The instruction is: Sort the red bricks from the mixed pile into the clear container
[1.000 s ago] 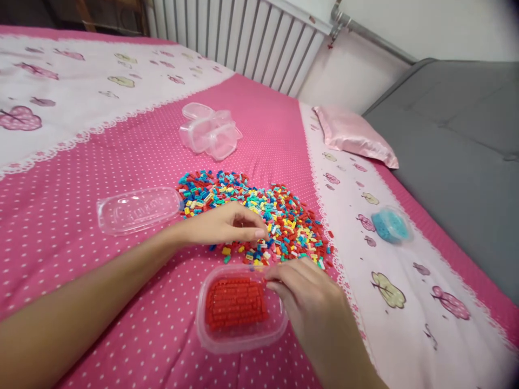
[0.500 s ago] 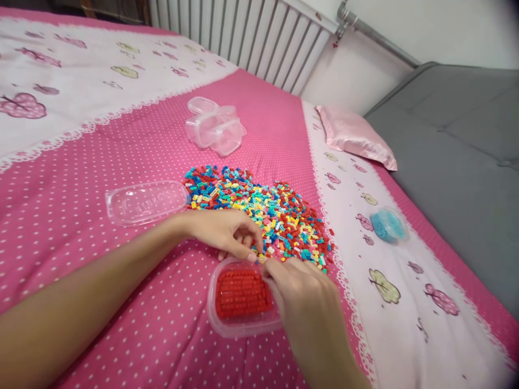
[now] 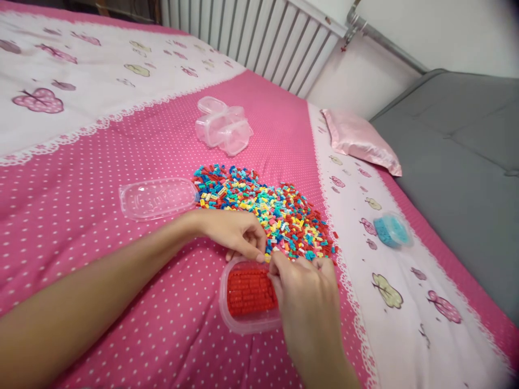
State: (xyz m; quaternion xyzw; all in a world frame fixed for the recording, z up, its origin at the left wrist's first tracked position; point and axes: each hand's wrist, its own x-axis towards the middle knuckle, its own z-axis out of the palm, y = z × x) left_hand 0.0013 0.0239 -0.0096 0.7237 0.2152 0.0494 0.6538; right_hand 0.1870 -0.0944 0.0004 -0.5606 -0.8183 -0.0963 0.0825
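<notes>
A clear plastic container [image 3: 231,321] sits on the bedspread with rows of small red toy bricks [image 3: 251,292] packed inside. Just beyond it spreads a loose pile of small multicoloured toy bricks [image 3: 263,208]. My left hand [image 3: 237,232] is at the container's far rim, its fingers curled and thumb pressed toward the forefinger. Close beside it, my right hand [image 3: 310,289] covers the container's right end with fingers pinched together. The fingertips of both hands nearly meet at the near edge of the pile. Whatever lies between them is too small or hidden to make out.
A clear lid [image 3: 158,199] lies left of the pile. Several nested clear containers [image 3: 225,127] stand behind it. On the right are a container of blue pieces [image 3: 392,229] and a pink pillow [image 3: 360,140], beside a grey padded headboard [image 3: 458,129].
The whole scene has shifted slightly right in view. My right hand's fingers have shifted a little, with the other fingers more raised; the left hand keeps its pose by the container rim.
</notes>
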